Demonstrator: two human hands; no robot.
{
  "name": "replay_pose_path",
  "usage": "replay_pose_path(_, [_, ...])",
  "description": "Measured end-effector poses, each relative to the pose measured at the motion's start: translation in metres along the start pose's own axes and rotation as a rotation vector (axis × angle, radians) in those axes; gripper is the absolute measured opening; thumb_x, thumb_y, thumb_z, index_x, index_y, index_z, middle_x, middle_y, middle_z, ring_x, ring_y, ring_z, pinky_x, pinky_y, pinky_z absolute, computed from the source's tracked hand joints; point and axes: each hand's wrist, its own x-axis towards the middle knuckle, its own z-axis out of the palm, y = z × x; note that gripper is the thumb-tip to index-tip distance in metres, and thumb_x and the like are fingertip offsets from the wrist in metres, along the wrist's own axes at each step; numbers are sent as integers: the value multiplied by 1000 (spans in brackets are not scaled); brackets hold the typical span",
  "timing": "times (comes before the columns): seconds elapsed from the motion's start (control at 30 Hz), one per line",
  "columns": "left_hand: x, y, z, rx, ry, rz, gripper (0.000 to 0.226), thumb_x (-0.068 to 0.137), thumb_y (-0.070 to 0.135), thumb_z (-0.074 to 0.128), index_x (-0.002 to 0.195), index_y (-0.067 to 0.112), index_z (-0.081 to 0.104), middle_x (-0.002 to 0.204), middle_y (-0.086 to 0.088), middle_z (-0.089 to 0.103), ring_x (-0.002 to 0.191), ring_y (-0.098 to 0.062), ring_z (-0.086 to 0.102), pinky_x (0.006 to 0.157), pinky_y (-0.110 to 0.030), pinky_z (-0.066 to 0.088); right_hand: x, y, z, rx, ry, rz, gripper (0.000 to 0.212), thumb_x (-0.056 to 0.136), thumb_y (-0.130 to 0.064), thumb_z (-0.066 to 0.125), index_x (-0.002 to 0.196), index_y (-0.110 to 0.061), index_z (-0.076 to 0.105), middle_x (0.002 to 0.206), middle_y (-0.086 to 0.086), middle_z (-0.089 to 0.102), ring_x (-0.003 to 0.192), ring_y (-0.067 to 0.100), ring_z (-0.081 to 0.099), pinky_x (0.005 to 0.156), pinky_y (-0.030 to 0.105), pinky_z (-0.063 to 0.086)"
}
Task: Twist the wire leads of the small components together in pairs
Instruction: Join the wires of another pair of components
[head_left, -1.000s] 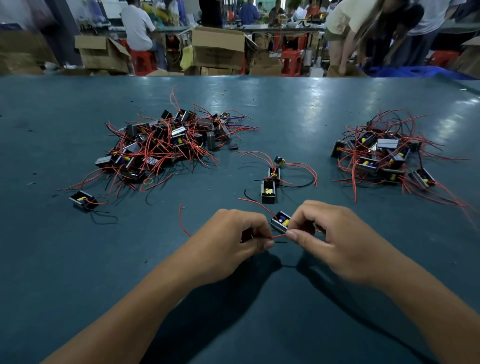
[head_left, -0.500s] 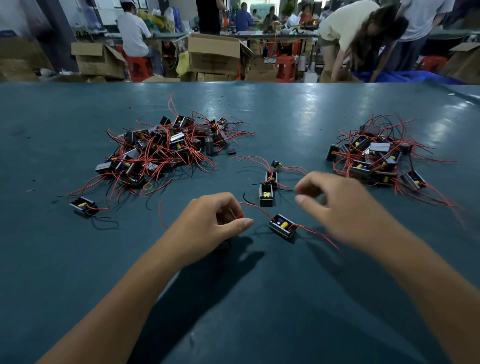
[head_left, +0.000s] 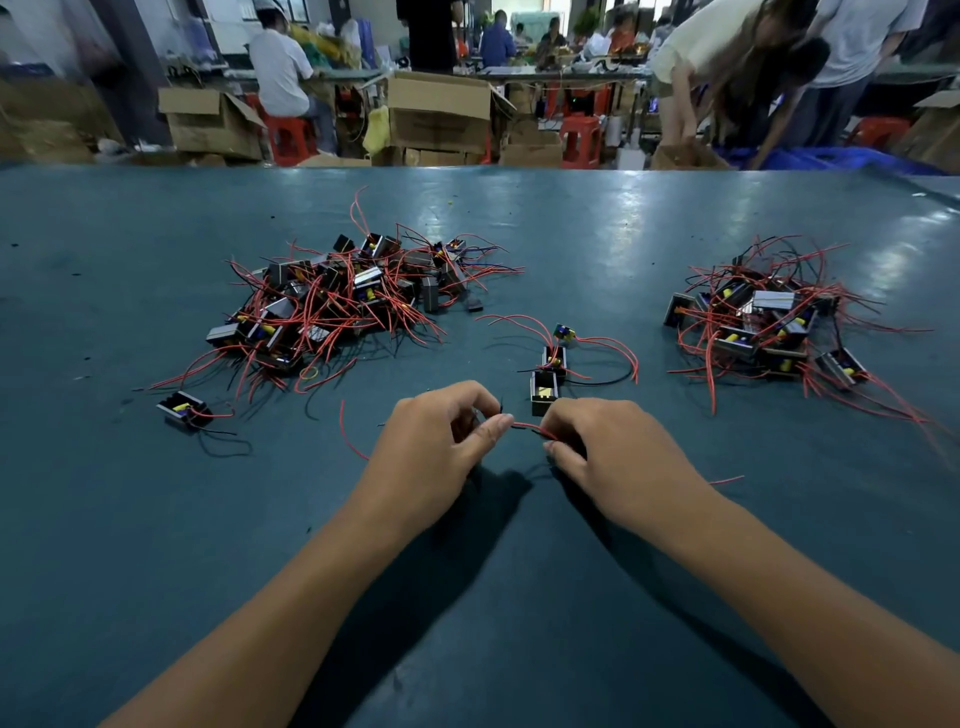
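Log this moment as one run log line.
left hand: pinching red wire | right hand: pinching same wire | loose pile: untouched

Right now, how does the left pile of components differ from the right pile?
The left pile looks larger and spreads wider; the right pile is smaller and more compact. The left pile has a stray component lying apart at its near left edge; the right pile's units stay clustered. The left pile lies farther from the hands' side of the table than the right pile does not plainly; both sit about level. Both hold small black units with tangled red leads.
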Motion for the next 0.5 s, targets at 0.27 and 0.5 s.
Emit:
replay_pose_path(0.27, [1,2,3,-27,-49,-38,17,93,26,69,78,19,65,63,9,68,50,-4,56,54,-20,46,-16,7,-1,102,89,30,7,93,-29,61,93,-22,59,90,-8,68,87,20,60,75,38,48])
replay_pose_path(0.5, [-1,4,3,-3,-140,0,17,94,28,66,79,24,62,68,13,69,57,-4,57,57,-12,40,-20,12,-6,148,139,43,32,83,-31,74,103,-26,49,100,-12,65,97,17,61,84,37,48])
